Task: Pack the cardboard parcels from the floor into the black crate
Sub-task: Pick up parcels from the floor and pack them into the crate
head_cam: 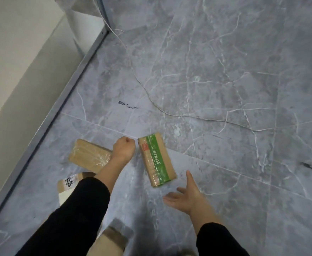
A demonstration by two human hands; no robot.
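A cardboard parcel with green tape (157, 159) lies flat on the grey tiled floor. My right hand (183, 195) hovers just below and right of it, fingers spread, touching nothing. My left hand (124, 147) is curled into a fist between this parcel and a plain taped parcel (89, 155) to the left, holding nothing visible. A third parcel with a white label (68, 183) lies partly hidden under my left sleeve. A further piece of cardboard (112, 237) shows at the bottom edge. The black crate is out of view.
A white wall with a grey metal skirting strip (59, 106) runs diagonally along the left. A thin cable (151, 98) trails across the floor from the top corner to the right. A dark scuff mark (128, 106) sits on the tile beyond the parcels.
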